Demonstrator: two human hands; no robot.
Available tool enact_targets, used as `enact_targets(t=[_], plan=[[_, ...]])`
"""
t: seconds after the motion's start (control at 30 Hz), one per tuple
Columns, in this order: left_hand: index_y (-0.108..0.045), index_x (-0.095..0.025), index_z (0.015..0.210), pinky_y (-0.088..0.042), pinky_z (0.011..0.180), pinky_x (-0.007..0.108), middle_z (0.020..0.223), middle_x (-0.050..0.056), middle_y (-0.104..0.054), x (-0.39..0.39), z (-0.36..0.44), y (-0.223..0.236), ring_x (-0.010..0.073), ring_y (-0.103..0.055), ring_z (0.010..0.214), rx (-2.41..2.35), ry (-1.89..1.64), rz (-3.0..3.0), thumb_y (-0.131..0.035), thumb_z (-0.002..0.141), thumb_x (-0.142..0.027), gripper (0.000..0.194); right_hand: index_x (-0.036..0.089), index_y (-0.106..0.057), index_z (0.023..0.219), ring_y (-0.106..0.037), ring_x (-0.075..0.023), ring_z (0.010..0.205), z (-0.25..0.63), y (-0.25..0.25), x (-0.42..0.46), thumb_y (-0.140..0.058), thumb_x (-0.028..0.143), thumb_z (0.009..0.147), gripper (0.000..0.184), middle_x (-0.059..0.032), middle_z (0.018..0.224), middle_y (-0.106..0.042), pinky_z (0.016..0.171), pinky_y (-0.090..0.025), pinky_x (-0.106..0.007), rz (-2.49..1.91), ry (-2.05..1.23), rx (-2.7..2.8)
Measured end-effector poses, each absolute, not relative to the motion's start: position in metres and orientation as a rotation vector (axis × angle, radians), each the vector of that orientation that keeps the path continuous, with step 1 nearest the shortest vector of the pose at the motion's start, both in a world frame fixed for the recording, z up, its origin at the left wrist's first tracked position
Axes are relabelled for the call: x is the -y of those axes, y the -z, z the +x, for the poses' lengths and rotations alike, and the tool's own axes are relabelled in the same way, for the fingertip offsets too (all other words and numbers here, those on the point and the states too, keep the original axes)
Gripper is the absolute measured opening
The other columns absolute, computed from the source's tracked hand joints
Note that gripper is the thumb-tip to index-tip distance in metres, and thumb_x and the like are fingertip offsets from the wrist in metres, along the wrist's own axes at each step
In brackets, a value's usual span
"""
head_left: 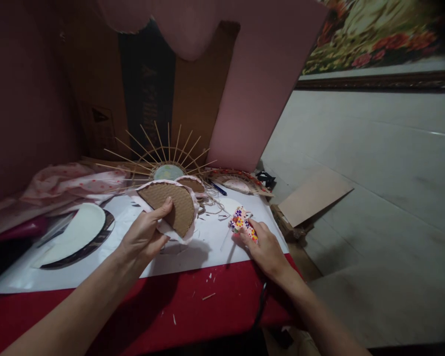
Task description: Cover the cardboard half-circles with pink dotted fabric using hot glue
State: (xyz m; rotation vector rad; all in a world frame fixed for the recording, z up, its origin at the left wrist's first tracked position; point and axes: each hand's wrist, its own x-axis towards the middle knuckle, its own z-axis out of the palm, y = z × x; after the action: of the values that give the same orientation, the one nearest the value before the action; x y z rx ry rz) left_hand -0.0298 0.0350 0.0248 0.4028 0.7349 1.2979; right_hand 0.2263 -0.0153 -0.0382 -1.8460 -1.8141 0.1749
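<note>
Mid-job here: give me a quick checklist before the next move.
1. Left hand grips the cardboard half-disc: ok, thumb on its bare face.
2. Right hand holds the flower-patterned tool: ok.
3. Tool and half-disc apart: ok, visible gap.
4. Pale fabric edging complete all round: cannot tell, the hand covers part.
5. Red surface free of scraps: not ok, several lie there.

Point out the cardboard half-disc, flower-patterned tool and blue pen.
Cardboard half-disc (181, 211): head view, bare brown face.
Flower-patterned tool (241, 220): head view, patterned body.
Blue pen (219, 189): head view, middle of barrel.
</note>
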Motion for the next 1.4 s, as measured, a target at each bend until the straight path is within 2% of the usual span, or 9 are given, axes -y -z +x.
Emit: enact_targets(t=[0.3, 0.47, 0.53, 0.67, 0.8, 0.97, 1.17, 1.27, 1.4], plan=[[-0.067, -0.006, 0.103, -0.061, 0.066, 0.031, 0.072, 0.01, -0.075, -0.032, -0.029, -0.027, 0.0186, -0.07, 0.06, -0.742, -1.303, 0.455, -0.046, 0.087, -0.002, 0.027, 0.014, -0.051, 0.129, -0.062, -0.0286, 0.089, 0.231, 0.047, 0.001, -0.051, 0.038, 0.09, 0.046, -0.0145, 0.104, -0.06, 0.069, -0.043, -0.034, -2.038, 0.015, 1.932], [-0.068, -0.006, 0.102, -0.061, 0.067, 0.033, 0.073, 0.01, -0.074, -0.03, -0.03, -0.024, 0.0192, -0.07, 0.06, -0.711, -1.279, 0.465, -0.05, 0.086, -0.003, 0.025, 0.012, -0.058, 0.121, -0.056, -0.0315, 0.096, 0.22, 0.025, 0.01, -0.053, 0.038, 0.089, 0.041, -0.0168, 0.103, -0.059, 0.081, -0.043, -0.041, -1.879, 0.052, 1.937], [-0.069, -0.006, 0.099, -0.061, 0.068, 0.035, 0.078, 0.012, -0.075, -0.028, -0.029, -0.025, 0.0206, -0.071, 0.064, -0.69, -1.256, 0.487, -0.052, 0.085, -0.005, 0.022, 0.017, -0.062, 0.117, -0.055, -0.0274, 0.1, 0.21, 0.011, 0.01, -0.048, 0.034, 0.093, 0.033, -0.0138, 0.106, -0.059, 0.087, -0.041, -0.04, -1.551, -0.07, 1.873], [-0.069, -0.009, 0.101, -0.059, 0.074, 0.037, 0.093, 0.014, -0.075, -0.022, -0.029, -0.028, 0.0243, -0.071, 0.079, -0.613, -1.233, 0.562, -0.059, 0.082, -0.008, 0.022, 0.021, -0.072, 0.093, -0.058, -0.0205, 0.089, 0.18, -0.012, -0.006, -0.051, 0.036, 0.092, 0.026, -0.0064, 0.092, -0.064, 0.082, -0.043, -0.035, -1.15, -0.572, 1.638], [-0.069, -0.015, 0.106, -0.057, 0.076, 0.029, 0.093, 0.009, -0.075, -0.017, -0.03, -0.028, 0.0199, -0.069, 0.081, -0.58, -1.309, 0.603, -0.071, 0.072, -0.007, 0.035, 0.021, -0.075, 0.088, -0.058, -0.0157, 0.076, 0.155, -0.025, -0.033, -0.059, 0.039, 0.085, 0.024, -0.0029, 0.081, -0.067, 0.073, -0.044, -0.03, -0.914, -0.988, 1.456], [-0.071, -0.014, 0.103, -0.054, 0.07, 0.026, 0.084, 0.007, -0.076, -0.016, -0.029, -0.024, 0.0196, -0.068, 0.076, -0.649, -1.323, 0.632, -0.08, 0.06, -0.006, 0.045, 0.022, -0.075, 0.079, -0.056, -0.0158, 0.076, 0.14, -0.022, -0.046, -0.063, 0.043, 0.082, 0.025, -0.0014, 0.079, -0.064, 0.075, -0.044, -0.029, -0.706, -1.173, 1.413], [-0.076, -0.013, 0.086, -0.054, 0.066, 0.027, 0.082, 0.01, -0.076, -0.013, -0.024, -0.019, 0.0209, -0.068, 0.072, -0.689, -1.246, 0.689, -0.082, 0.055, -0.008, 0.032, 0.022, -0.073, 0.074, -0.053, -0.0161, 0.077, 0.14, -0.003, -0.038, -0.064, 0.043, 0.081, 0.024, -0.0006, 0.074, -0.059, 0.081, -0.041, -0.03, -0.674, -1.201, 1.328], [-0.077, -0.012, 0.077, -0.053, 0.062, 0.024, 0.075, 0.009, -0.076, -0.012, -0.021, -0.015, 0.0185, -0.066, 0.065, -0.705, -1.227, 0.702, -0.084, 0.051, -0.008, 0.027, 0.021, -0.071, 0.07, -0.051, -0.0155, 0.073, 0.14, 0.0, -0.034, -0.065, 0.045, 0.079, 0.026, -0.0002, 0.072, -0.058, 0.077, -0.041, -0.03, -0.649, -1.247, 1.315], [-0.077, -0.013, 0.078, -0.054, 0.061, 0.023, 0.073, 0.008, -0.075, -0.011, -0.019, -0.009, 0.0165, -0.065, 0.063, -0.69, -1.182, 0.737, -0.086, 0.052, -0.012, 0.028, 0.021, -0.069, 0.07, -0.049, -0.0144, 0.066, 0.141, 0.005, -0.033, -0.067, 0.047, 0.078, 0.027, 0.001, 0.067, -0.055, 0.071, -0.04, -0.03, -0.599, -1.302, 1.307]])
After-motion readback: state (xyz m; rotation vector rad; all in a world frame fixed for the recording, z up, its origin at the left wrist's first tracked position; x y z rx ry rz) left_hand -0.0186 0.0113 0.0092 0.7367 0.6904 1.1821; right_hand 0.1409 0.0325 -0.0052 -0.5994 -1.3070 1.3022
